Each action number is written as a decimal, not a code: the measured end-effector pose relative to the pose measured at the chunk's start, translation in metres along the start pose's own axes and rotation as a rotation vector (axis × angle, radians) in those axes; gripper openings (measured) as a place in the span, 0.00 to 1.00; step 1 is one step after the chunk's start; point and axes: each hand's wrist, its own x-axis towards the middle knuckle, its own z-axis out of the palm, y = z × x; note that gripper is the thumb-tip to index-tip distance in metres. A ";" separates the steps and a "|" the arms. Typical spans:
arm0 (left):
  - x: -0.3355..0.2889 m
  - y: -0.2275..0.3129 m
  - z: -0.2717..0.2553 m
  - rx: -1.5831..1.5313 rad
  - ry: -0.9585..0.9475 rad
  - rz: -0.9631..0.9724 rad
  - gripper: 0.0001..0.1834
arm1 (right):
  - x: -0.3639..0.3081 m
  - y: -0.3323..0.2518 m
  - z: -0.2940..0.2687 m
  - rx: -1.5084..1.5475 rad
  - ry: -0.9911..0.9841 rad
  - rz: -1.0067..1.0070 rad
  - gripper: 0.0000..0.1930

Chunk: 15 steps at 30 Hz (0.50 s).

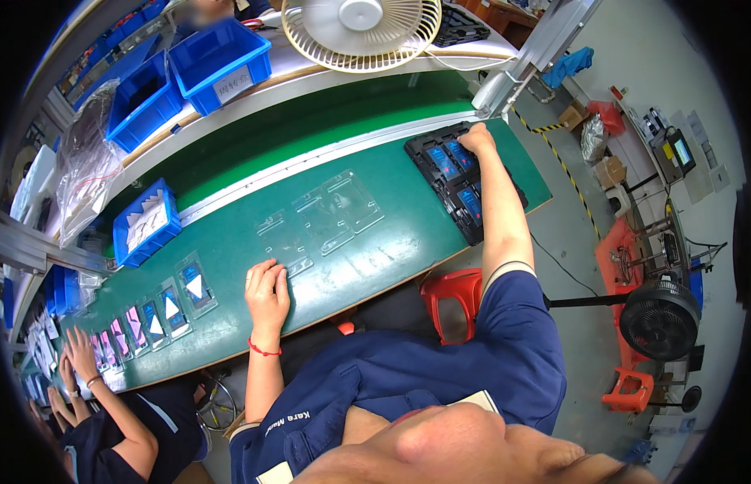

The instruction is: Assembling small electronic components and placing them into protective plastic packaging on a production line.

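Note:
My right hand [478,139] reaches over the far right corner of a black tray [442,192]. Its fingers are curled down at a blue-and-black flat piece [458,152]; their tips are hidden, so what they pinch is unclear. Other such blue pieces [470,202] sit in the tray's pockets. My left hand [266,294] rests on the green table [391,262] near its front edge, fingers extended and holding nothing. Its fingertips are beside a transparent plastic shell [285,246]. More transparent shells [337,211] lie flat between that one and the tray.
Filled transparent packs [198,284] with blue, white and pink inserts run leftward in a row. A co-worker's hands [81,355] are at the far left. Blue bins [145,222] stand behind, with a white fan [361,32] on the shelf. A red stool [452,298] is under the table edge.

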 end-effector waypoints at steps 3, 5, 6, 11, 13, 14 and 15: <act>0.000 -0.001 0.000 0.013 0.012 -0.003 0.04 | -0.025 -0.007 -0.007 0.053 0.073 -0.027 0.34; -0.001 -0.001 -0.001 0.015 0.014 0.004 0.04 | -0.031 -0.002 -0.011 0.120 0.124 -0.032 0.34; -0.002 -0.001 -0.002 0.018 0.004 -0.001 0.04 | -0.030 0.000 -0.014 0.151 0.058 -0.114 0.34; -0.001 0.000 -0.001 0.026 0.004 -0.001 0.03 | -0.011 0.002 0.008 0.059 -0.093 -0.321 0.30; 0.001 0.002 -0.001 0.027 0.007 0.004 0.03 | -0.006 -0.003 0.001 0.032 -0.161 -0.306 0.33; 0.001 0.002 -0.003 0.030 0.005 0.006 0.03 | -0.008 -0.009 -0.003 0.005 -0.233 -0.289 0.36; 0.000 0.001 -0.003 0.036 0.008 0.003 0.03 | -0.013 -0.013 -0.003 -0.077 -0.197 -0.298 0.36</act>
